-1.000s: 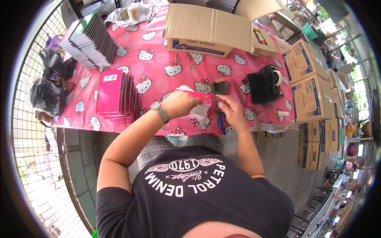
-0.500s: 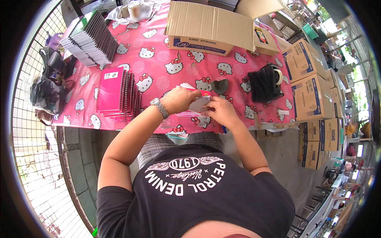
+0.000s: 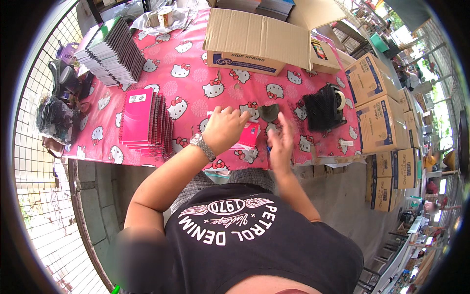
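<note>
A small notebook with a pink-red cover (image 3: 250, 135) lies tilted on the table in front of me, its white pages partly showing. My left hand (image 3: 226, 131), with a metal watch at the wrist, is closed over its left part and hides much of it. My right hand (image 3: 281, 143) is just right of the notebook, apart from it, fingers stretched out and a little blurred, holding nothing I can see. Beyond my right fingertips lies a dark grey-green piece (image 3: 269, 113), perhaps cloth. To the left stands a stack of pink spiral notebooks (image 3: 138, 117).
A pink patterned cloth (image 3: 196, 76) covers the table. Taller stacked spiral notebooks (image 3: 112, 51) stand at the far left. An open cardboard box (image 3: 249, 62) stands at the back. Black wire coils (image 3: 318, 109) lie beside a tape dispenser (image 3: 341, 100). Cartons (image 3: 379, 120) are piled on the right.
My right hand has let go of the notebook and moved right and slightly nearer me, its fingers now stretched out. More of the notebook's pink-red cover now shows beside my left hand.
</note>
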